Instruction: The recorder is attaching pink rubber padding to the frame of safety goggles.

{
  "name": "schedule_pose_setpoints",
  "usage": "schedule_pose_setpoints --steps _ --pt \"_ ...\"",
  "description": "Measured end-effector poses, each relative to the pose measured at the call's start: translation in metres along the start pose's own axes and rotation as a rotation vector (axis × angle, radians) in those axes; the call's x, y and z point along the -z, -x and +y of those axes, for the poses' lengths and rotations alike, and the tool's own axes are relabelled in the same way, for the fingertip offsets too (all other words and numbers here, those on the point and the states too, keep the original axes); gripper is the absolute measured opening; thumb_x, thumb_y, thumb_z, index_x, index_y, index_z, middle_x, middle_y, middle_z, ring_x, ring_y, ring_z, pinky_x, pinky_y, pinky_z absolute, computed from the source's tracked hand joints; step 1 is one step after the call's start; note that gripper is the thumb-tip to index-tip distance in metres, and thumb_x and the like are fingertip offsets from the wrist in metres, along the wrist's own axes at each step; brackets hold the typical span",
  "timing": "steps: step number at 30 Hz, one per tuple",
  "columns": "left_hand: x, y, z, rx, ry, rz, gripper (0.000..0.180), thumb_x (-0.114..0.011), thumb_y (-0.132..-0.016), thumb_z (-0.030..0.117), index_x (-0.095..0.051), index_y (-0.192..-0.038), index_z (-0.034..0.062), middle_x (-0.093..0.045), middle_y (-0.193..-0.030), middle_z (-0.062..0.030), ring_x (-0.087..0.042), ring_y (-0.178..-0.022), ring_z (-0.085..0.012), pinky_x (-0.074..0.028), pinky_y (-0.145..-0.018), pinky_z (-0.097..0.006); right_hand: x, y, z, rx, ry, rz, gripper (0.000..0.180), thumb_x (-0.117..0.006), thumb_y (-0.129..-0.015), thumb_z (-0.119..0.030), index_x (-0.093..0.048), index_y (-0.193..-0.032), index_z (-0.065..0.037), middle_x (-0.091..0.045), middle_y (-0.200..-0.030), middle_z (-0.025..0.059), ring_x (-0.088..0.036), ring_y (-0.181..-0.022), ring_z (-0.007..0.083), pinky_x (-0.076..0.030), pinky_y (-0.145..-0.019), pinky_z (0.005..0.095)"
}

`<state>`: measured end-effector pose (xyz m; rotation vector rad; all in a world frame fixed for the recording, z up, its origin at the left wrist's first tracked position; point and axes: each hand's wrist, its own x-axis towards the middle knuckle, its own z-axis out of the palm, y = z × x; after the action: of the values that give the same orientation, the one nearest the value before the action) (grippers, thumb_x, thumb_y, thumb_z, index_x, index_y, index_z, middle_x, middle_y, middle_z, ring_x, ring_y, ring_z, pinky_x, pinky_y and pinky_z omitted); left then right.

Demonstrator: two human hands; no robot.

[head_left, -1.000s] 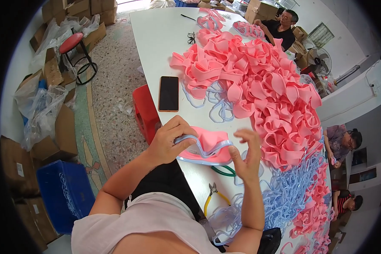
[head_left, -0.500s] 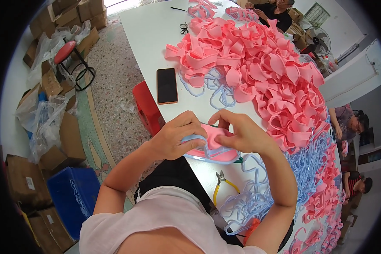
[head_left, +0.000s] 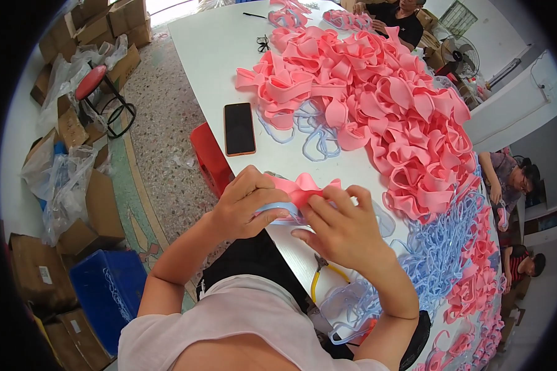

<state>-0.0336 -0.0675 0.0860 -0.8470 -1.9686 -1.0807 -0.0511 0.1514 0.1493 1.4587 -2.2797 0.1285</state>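
Note:
Above the near table edge, both my hands work on a soft pink piece [head_left: 302,184] with a pale blue rubbery rim [head_left: 277,206]. My left hand [head_left: 249,203] pinches its left end, thumb below on the blue rim and fingers curled over the top. My right hand [head_left: 343,227] presses its fingertips into the pink material, with the thumb lower and apart. Folds of pink stand up between the hands. My fingers hide much of the piece. Yellow-handled cutting pliers [head_left: 316,285] lie on the table just below my right hand.
A large heap of pink bands [head_left: 365,93] covers the table's far right, beside tangled pale blue loops [head_left: 442,247]. A dark phone [head_left: 239,128] lies left of them. A red stool [head_left: 209,159] stands against the table edge; a blue bin [head_left: 108,294] is at lower left. Several people sit around.
My right hand has come down nearer to me and turned over the piece. The pink part now bunches upward, where it lay flatter before. My left hand keeps its pinch.

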Motion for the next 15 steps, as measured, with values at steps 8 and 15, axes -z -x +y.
schedule_pose_setpoints --steps 8,15 --pt "-0.007 0.005 0.003 0.051 -0.009 0.051 0.029 -0.079 -0.069 0.009 -0.067 -0.096 0.0042 -0.051 -0.086 -0.0069 -0.049 -0.074 -0.022 -0.043 -0.063 -0.031 -0.014 0.006 -0.001 0.0 0.144 0.072 0.02 -0.063 -0.082 -0.026 -0.063 -0.093 -0.009 -0.061 -0.095 0.0015 -0.054 -0.099 0.0151 -0.031 -0.099 0.0397" --pt "-0.014 0.003 0.006 0.025 -0.018 0.057 0.029 -0.078 -0.07 0.007 -0.066 -0.097 0.0031 -0.051 -0.085 -0.0074 -0.049 -0.075 -0.0224 -0.044 -0.064 -0.031 -0.029 0.008 0.008 0.026 0.136 0.092 0.018 -0.062 -0.078 -0.02 -0.061 -0.089 -0.007 -0.059 -0.09 0.0038 -0.054 -0.094 0.0193 -0.029 -0.102 0.0429"
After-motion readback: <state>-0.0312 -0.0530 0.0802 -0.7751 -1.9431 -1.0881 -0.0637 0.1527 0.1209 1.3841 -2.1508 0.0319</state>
